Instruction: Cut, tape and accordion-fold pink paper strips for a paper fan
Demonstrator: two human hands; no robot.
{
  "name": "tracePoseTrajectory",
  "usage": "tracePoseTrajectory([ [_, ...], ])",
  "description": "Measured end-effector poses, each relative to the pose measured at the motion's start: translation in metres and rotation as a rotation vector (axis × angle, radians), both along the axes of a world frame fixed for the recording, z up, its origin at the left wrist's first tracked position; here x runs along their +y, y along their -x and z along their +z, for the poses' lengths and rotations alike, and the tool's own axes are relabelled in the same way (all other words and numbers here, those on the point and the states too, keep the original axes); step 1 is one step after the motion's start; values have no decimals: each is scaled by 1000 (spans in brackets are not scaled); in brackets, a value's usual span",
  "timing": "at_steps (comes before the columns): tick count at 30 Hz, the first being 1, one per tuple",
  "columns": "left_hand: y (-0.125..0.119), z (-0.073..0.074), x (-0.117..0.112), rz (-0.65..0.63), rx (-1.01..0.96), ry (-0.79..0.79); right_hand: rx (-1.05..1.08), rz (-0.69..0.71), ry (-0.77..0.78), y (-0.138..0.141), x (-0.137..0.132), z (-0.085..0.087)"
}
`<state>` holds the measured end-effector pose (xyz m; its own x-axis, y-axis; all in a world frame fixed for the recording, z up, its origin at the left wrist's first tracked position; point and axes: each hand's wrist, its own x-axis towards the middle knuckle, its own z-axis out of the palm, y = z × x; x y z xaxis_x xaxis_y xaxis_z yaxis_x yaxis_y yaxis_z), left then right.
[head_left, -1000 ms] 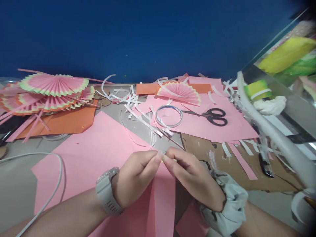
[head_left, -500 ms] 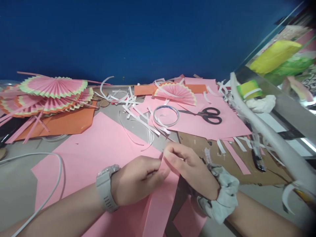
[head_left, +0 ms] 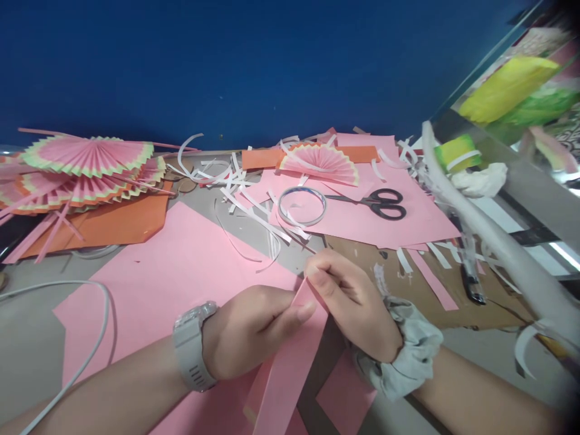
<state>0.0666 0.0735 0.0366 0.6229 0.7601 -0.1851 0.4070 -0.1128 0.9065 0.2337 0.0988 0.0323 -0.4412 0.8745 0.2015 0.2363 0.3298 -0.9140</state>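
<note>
Between my two hands is a folded strip of pink paper (head_left: 290,374), its long side running down toward me. My left hand (head_left: 254,329), with a grey watch on the wrist, is closed on the strip with the thumb lying on top. My right hand (head_left: 347,296), a pale green scrunchie (head_left: 410,350) at its wrist, pinches the strip's far corner between thumb and fingers. Under the left arm spreads a large pink sheet (head_left: 149,290). A smaller pink piece (head_left: 347,393) lies below my right wrist.
Black-handled scissors (head_left: 387,203) and a tape roll (head_left: 302,206) rest on pink paper beyond my hands. Pleated paper fans (head_left: 90,160) are stacked at the left, near a white cable (head_left: 106,314). A cutter (head_left: 473,287) lies on brown cardboard (head_left: 426,308); white paper scraps are scattered about.
The left thumb now lies flatter along the strip, and more of the strip's upper face shows. My right hand still pinches the far corner. The view has shifted slightly.
</note>
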Motion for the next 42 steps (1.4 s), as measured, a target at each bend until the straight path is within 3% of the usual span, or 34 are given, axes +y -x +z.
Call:
tracePoseTrajectory([
  [14,0,0,1,-1,-62,28,49,27,-44,-1,-1,-4],
  [22,1,-5,-2,4,-47,-44,-13,-75,10,2,-2,-2],
  [25,1,-5,-3,81,-98,-58,13,-112,76,1,0,-2],
  [35,0,-7,0,221,-50,-44,-45,-15,290,0,1,-2],
  [39,0,-7,0,230,-27,-45,-58,58,251,0,4,-1],
  [42,0,-7,0,223,-53,-60,-108,27,214,-3,3,-4],
])
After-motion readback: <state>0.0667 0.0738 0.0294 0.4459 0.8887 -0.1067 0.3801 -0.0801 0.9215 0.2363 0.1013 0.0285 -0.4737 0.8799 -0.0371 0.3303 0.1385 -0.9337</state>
